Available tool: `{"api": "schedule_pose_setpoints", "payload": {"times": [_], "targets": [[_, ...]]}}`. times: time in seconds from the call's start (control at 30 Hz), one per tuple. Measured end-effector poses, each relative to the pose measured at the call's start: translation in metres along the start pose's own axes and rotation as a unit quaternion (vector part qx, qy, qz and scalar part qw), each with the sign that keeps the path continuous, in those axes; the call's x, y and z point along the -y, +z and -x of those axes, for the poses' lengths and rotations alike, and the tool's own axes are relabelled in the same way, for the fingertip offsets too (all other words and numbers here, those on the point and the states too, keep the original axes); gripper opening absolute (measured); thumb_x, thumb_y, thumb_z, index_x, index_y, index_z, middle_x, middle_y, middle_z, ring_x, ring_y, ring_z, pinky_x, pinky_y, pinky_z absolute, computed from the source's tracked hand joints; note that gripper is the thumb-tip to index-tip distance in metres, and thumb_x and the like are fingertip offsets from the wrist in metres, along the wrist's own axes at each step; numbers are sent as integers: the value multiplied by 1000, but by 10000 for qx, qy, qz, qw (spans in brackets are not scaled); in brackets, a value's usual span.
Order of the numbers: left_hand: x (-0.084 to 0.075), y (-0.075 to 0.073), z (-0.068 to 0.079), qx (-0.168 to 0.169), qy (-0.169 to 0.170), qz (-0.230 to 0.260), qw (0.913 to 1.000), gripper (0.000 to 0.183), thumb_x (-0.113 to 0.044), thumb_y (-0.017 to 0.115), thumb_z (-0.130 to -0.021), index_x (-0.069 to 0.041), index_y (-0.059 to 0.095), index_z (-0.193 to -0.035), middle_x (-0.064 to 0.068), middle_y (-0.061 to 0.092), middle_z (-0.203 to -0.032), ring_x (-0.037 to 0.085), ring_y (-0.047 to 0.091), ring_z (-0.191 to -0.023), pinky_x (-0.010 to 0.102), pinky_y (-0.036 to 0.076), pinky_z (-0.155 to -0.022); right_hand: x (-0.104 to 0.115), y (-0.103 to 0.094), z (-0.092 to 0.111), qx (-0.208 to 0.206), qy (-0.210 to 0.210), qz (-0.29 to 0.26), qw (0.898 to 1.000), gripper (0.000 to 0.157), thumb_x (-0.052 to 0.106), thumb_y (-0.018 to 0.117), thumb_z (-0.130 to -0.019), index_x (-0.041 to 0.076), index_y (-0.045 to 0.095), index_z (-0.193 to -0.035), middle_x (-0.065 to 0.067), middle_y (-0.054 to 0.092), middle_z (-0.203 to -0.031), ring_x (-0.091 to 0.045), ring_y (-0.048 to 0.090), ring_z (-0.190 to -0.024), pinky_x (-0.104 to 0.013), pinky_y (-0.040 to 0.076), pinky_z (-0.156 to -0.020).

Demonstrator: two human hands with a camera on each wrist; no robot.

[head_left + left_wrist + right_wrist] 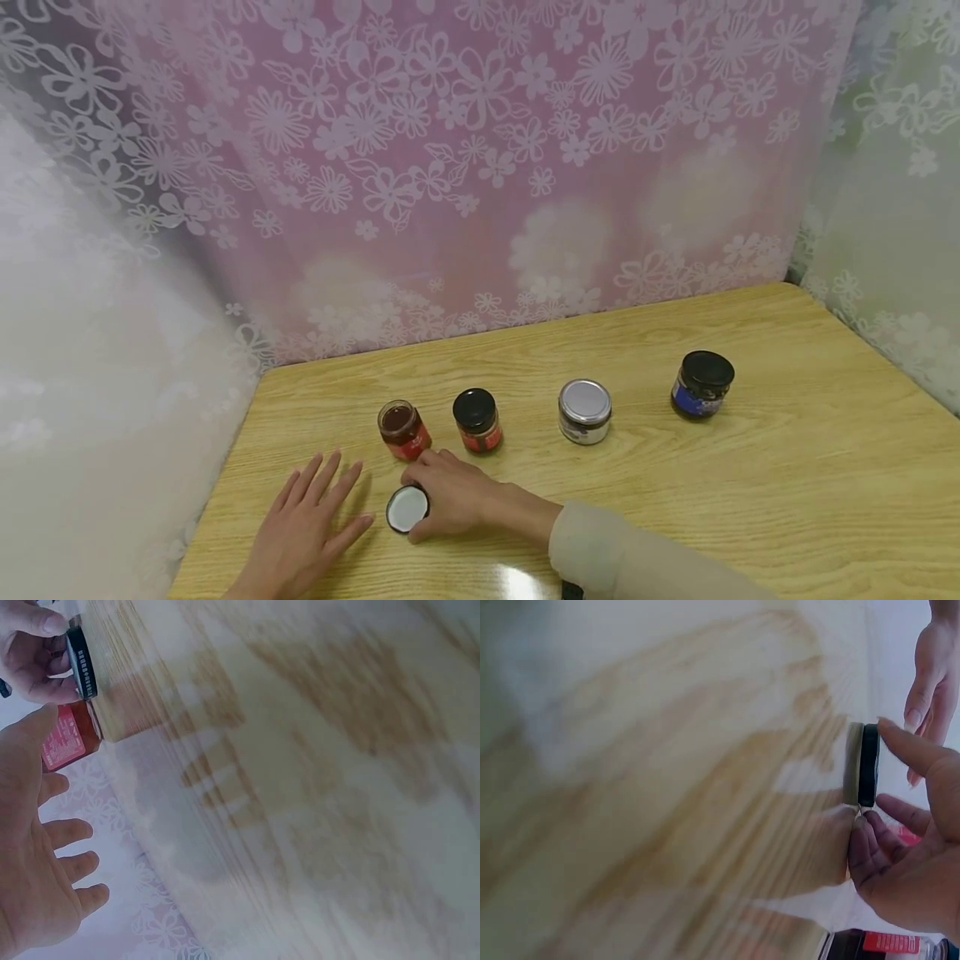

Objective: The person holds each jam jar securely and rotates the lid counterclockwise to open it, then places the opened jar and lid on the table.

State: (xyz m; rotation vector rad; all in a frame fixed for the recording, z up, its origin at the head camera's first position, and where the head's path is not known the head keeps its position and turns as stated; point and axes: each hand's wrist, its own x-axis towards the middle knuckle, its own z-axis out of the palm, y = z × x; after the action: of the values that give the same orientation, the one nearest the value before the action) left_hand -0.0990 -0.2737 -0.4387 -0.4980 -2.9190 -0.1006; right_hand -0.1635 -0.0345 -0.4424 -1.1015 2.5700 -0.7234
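Note:
A black jar lid (408,509) shows its white inner face upward, at or just above the wooden table. My right hand (457,498) pinches it by the rim, thumb at the near side and fingers at the far side; the lid's black edge (868,765) shows in the right wrist view. Just beyond stands an uncapped glass jar (403,429) with a red label and dark red contents. My left hand (300,529) is to the left of the lid, palm down with fingers spread, holding nothing. Whether it touches the table cannot be told.
Right of the uncapped jar stand a black-lidded jar with a red label (477,421), a silver-lidded jar (585,411) and, farther right, a black-lidded jar with a blue label (702,385). A pink floral curtain (487,167) hangs along the table's (750,500) back edge.

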Motion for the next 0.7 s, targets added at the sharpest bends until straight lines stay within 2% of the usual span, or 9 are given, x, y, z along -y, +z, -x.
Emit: {"api": "schedule_pose_setpoints", "payload": {"times": [0.13, 0.4, 0.53, 0.7], "targets": [[1, 0, 0, -68, -15, -28, 10000, 65, -60, 53, -90, -19, 51, -140, 13, 42, -145, 35, 31, -135, 55, 24, -106, -5, -6, 7, 213, -313, -77, 9993, 55, 47, 71, -83, 18, 55, -128, 8, 49, -120, -6, 43, -103, -22, 42, -83], [-1, -5, -1, -259, 21, -23, 9997, 66, -59, 55, -88, -19, 51, -140, 13, 42, -145, 35, 32, -135, 55, 26, -104, -6, -22, 25, 210, -850, 585, 9944, 59, 55, 52, -93, 18, 48, -138, 5, 45, -136, -11, 44, -119, -27, 42, -93], [-2, -9, -4, -561, 138, -44, 9983, 64, -55, 60, -88, -18, 52, -139, 13, 45, -142, 36, 36, -131, 54, 30, -102, -4, -35, 37, 62, -1111, 737, 9911, 61, 56, 43, -95, 17, 44, -141, 4, 43, -139, -12, 41, -125, -29, 40, -98], [-5, -13, -10, -1015, 296, 6, 9944, 63, -49, 66, -86, -15, 54, -137, 14, 48, -139, 36, 40, -128, 54, 34, -98, -3, -51, 49, -243, -1498, 1074, 9826, 58, 54, 42, -97, 17, 44, -141, 0, 42, -141, -14, 39, -129, -31, 38, -101]]}}
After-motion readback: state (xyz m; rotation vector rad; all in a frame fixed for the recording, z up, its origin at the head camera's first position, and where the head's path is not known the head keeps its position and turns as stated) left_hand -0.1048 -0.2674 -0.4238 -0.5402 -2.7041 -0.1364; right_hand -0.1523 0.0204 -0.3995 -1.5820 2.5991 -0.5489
